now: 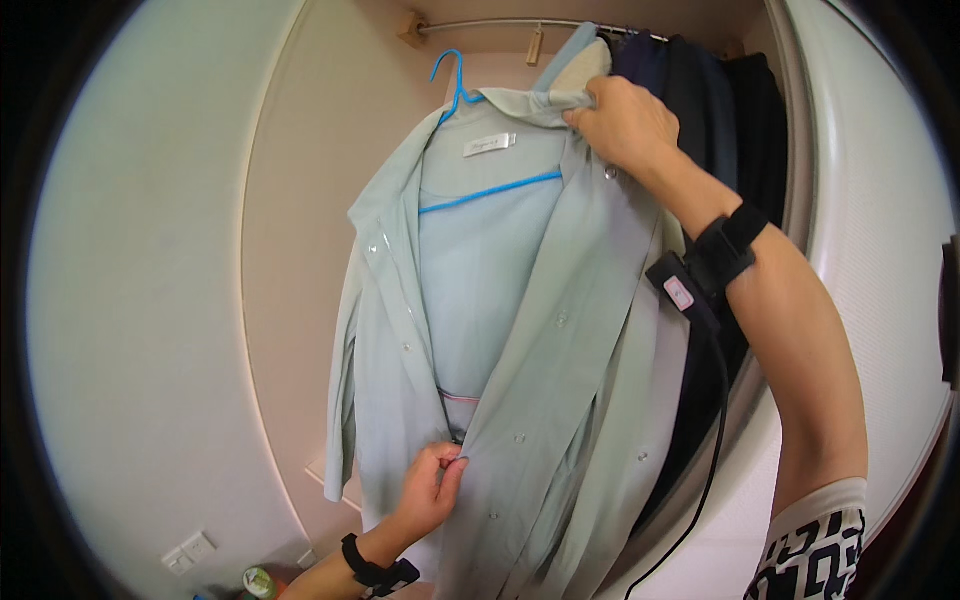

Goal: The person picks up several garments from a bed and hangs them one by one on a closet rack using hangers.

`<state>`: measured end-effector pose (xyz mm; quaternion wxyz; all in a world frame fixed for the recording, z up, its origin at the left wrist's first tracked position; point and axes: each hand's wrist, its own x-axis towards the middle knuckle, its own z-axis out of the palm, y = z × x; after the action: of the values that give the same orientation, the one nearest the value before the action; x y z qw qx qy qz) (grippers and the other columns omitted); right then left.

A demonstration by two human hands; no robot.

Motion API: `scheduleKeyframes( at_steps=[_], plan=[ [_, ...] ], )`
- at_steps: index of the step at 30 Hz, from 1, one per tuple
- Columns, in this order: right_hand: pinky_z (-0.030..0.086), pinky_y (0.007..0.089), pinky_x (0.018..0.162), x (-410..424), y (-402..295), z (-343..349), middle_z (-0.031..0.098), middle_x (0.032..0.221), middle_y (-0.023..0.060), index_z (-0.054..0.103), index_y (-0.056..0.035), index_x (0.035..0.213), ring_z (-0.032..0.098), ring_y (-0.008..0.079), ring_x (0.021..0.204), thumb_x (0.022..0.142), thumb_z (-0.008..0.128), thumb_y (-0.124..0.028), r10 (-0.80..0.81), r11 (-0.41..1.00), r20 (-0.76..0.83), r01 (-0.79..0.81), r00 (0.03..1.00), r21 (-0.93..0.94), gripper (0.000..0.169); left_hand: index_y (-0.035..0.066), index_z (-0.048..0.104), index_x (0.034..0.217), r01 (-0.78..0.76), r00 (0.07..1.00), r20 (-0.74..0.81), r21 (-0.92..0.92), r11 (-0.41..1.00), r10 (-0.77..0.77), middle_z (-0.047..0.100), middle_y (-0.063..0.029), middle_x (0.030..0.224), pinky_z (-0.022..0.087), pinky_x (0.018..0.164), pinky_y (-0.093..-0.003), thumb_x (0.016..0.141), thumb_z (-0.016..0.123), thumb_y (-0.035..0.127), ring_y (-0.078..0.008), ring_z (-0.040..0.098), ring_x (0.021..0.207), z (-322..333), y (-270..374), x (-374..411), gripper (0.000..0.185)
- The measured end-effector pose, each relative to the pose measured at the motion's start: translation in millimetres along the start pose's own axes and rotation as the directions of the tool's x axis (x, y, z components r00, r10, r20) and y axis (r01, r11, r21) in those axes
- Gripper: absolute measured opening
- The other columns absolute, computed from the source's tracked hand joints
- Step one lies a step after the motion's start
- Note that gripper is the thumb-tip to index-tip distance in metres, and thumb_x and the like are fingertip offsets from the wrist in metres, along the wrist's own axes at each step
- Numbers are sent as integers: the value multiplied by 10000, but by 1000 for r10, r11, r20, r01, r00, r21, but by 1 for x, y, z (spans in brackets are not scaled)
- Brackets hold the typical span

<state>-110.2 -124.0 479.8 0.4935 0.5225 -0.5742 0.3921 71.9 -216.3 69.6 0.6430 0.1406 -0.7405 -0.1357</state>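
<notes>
A pale green snap-button jacket (570,300) hangs open at the front on a blue clothes hanger (491,193). The hanger's hook stands free of the rod, to the left above the collar. High on the right, my right hand (626,120) grips the collar. Lower down, my left hand (433,484) pinches the edge of the front opening between thumb and fingers. Inside the neck sits a white label (487,145) bearing writing. Below it the lining shows, with a thin pink line near my left hand.
Behind the jacket is a wardrobe with a metal rod (487,25); dark garments (757,120) hang at its right. A small wooden piece (535,46) hangs from the rod. A black cable (721,420) runs down from my right wrist. Wall sockets (187,553) are at lower left.
</notes>
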Motion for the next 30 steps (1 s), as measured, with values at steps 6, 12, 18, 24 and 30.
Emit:
scheduleKeyframes(
  at_steps=[6,12,18,24,30],
  plan=[
    [477,436,828,90,-25,-10,659,1077,131,601,-103,1135,611,316,1029,781,665,-383,-61,982,-154,31,986,-186,455,20,437,1244,127,986,-89,-172,977,-143,512,-43,843,440,666,-241,804,656,-39,-116,494,713,-5,-26,48,496],
    [472,435,867,142,-29,-20,642,1127,126,596,-165,1165,595,307,1075,830,530,-266,-105,915,-180,24,978,-402,356,32,366,1313,127,962,-202,-271,954,-185,483,-34,892,423,683,-220,813,630,-71,-106,464,736,-19,-45,51,575],
    [487,443,862,158,-22,-26,641,1115,170,653,-116,1088,605,358,1053,847,486,-179,-180,836,-238,21,955,-549,300,42,360,1306,403,854,-156,-407,820,-497,476,-14,860,425,622,-207,861,610,-6,-64,480,691,-22,-59,4,512],
    [503,462,833,155,-26,-43,646,1105,187,673,-85,1079,616,376,1038,855,499,-175,-132,783,-253,-55,958,-619,298,38,388,1282,403,870,-98,-421,812,-483,487,-8,816,416,587,-205,858,618,10,-60,483,651,-32,-88,-23,484],
    [498,469,831,134,-43,-62,642,1091,190,647,-78,1069,606,393,1029,850,467,-171,-169,736,-253,-49,952,-675,298,29,413,1260,429,883,-40,-330,841,-467,512,-18,797,411,556,-206,844,631,10,-63,491,641,-60,-89,-78,470]
  ],
)
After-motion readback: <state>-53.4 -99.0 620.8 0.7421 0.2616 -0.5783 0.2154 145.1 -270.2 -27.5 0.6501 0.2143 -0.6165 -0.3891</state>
